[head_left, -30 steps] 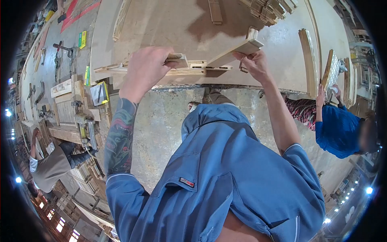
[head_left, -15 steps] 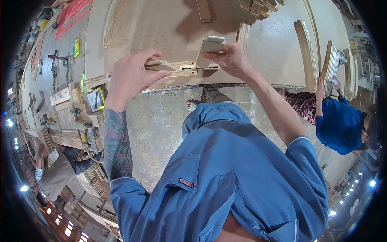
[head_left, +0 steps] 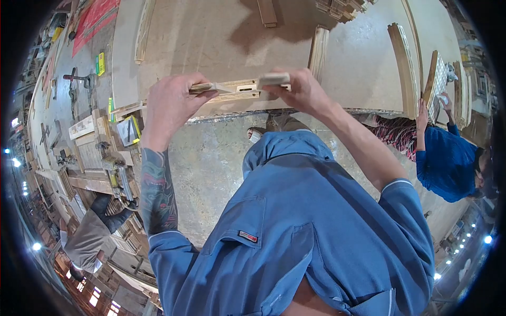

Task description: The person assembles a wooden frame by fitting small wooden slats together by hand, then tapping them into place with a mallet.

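Note:
My left hand [head_left: 173, 105] is closed, with thumb and fingers pinching a short flat wooden piece [head_left: 212, 86]. In my right hand [head_left: 307, 95] is another short wooden piece [head_left: 274, 79], its pale end turned toward me and slightly blurred. Both pieces stand at a long wooden rail with slots [head_left: 246, 88], which lies along the near edge of the table. Between the two hands one slot of the rail shows. Whether the pieces' lower ends sit in slots cannot be made out.
The wide tabletop [head_left: 195, 42] carries wooden strips [head_left: 318, 50] and a stack of pieces [head_left: 342, 8] at the back. On the right a co-worker in blue [head_left: 448, 160] handles a board [head_left: 433, 79]. Clamps [head_left: 79, 79] lie to the left, where another person [head_left: 87, 239] bends.
My right hand has moved down and slightly left, and its wooden piece now stands more end-on to me. The left thumb and fingers have closed from a wider spread onto their piece.

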Demonstrator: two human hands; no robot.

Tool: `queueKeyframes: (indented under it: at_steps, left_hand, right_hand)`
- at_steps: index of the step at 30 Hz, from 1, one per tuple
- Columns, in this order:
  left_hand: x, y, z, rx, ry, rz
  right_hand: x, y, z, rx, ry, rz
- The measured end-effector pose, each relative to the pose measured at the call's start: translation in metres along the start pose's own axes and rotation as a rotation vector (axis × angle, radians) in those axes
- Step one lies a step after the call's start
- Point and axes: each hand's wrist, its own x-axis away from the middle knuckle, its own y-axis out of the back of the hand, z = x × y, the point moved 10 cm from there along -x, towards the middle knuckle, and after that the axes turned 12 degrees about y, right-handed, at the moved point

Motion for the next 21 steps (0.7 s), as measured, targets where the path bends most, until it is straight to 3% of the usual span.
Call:
queueKeyframes:
  at_steps: [2, 7, 10, 11, 13, 16, 21]
  left_hand:
    - [-0.002, 0.0, 0.003, -0.016, 0.041, 0.032]
    - [0.016, 0.031, -0.052, -0.032, -0.298, -0.315]
    - [0.017, 0.018, -0.079, 0.047, -0.432, -0.316]
    - [0.018, 0.014, -0.084, 0.045, -0.447, -0.323]
    - [0.011, -0.006, -0.088, 0.13, -0.414, -0.111]
    - [0.005, -0.015, -0.091, 0.106, -0.369, -0.061]
    - [0.016, -0.021, -0.092, 0.008, -0.36, -0.218]
  right_hand:
    - [-0.003, 0.001, 0.01, 0.12, 0.106, 0.017]
    - [-0.004, -0.005, 0.006, 0.201, 0.171, -0.056]
    - [-0.004, -0.005, 0.007, 0.245, 0.177, -0.052]
    - [-0.002, -0.005, 0.009, 0.251, 0.21, -0.074]
    - [0.0, -0.005, 0.013, 0.263, 0.2, -0.08]
    - [0.0, -0.004, 0.01, 0.275, 0.193, -0.097]
    - [0.007, -0.008, 0.009, 0.279, 0.174, -0.105]
